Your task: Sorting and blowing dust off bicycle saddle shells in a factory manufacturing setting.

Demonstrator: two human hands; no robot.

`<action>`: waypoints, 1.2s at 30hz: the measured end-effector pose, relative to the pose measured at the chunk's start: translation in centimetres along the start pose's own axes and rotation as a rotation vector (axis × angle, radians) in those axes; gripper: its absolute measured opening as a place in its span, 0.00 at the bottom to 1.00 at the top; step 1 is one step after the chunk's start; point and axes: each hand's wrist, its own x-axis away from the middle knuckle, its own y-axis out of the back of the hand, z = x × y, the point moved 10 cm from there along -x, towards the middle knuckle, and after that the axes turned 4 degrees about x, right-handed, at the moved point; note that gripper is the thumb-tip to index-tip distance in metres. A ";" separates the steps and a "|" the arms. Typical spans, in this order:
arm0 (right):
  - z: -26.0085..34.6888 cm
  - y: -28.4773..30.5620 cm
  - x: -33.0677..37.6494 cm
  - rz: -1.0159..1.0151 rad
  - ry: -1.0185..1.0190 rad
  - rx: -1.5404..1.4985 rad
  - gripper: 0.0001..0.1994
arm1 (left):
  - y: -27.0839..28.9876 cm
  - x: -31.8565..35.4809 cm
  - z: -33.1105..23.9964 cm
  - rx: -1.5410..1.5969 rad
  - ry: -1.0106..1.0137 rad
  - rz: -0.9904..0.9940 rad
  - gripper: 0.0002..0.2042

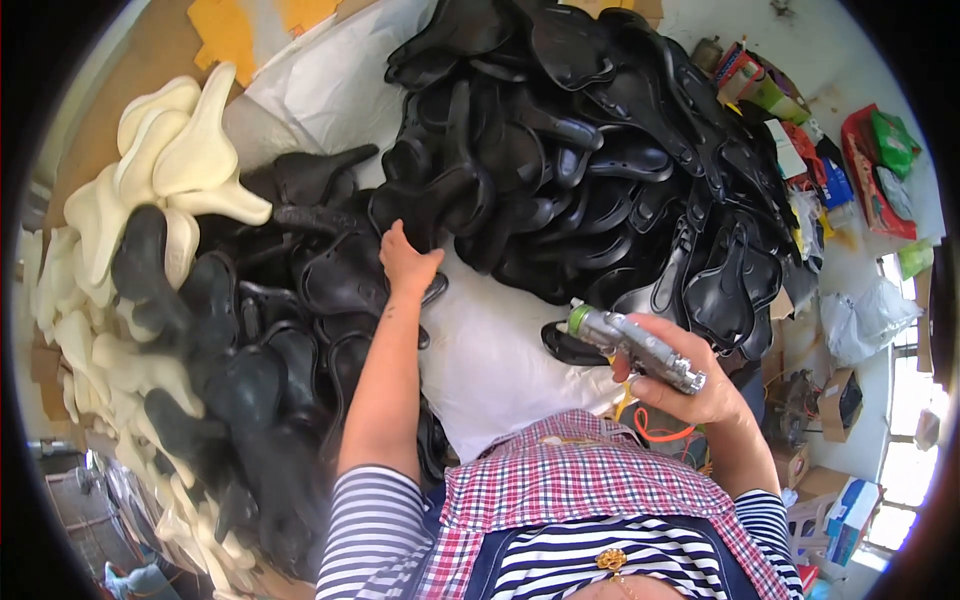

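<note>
Matte black saddle shell (345, 275) under left hand (407, 265), curved, ribbed.

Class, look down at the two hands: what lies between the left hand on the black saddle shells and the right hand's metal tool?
In the head view, a white sheet lies between left hand and right hand.

The fingertips of the left hand (408, 262) are lost among the dark moulded plastic saddle shells (330, 290) at centre left, so what they press on cannot be told. The right hand (700, 385) covers the rear of the silver metal hand tool with a green tip (640, 345), and its grip is hidden. An orange cord (660, 428) below it vanishes behind the wrist. The large heap of black saddle shells (600, 130) runs off the top of the frame. The cream foam saddle pads (180, 140) at upper left smear into the dark fisheye rim. The coloured packages (870, 160) at upper right are too small to identify.
</note>
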 end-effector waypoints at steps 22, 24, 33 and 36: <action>1.1 -2.4 -3.5 0.129 0.064 0.048 0.30 | 4.0 -9.2 -3.1 -0.195 -0.557 0.270 0.31; 1.5 -3.2 -3.6 0.158 0.039 0.026 0.30 | 2.4 -10.9 -1.4 -0.247 -0.471 0.310 0.31; 0.2 -0.8 -2.4 0.053 -0.013 0.003 0.30 | 4.6 -9.9 -5.8 -0.483 -0.538 0.655 0.14; -0.2 -0.8 -2.2 0.061 0.007 -0.025 0.30 | 13.1 -9.0 -2.8 0.151 -0.291 0.384 0.13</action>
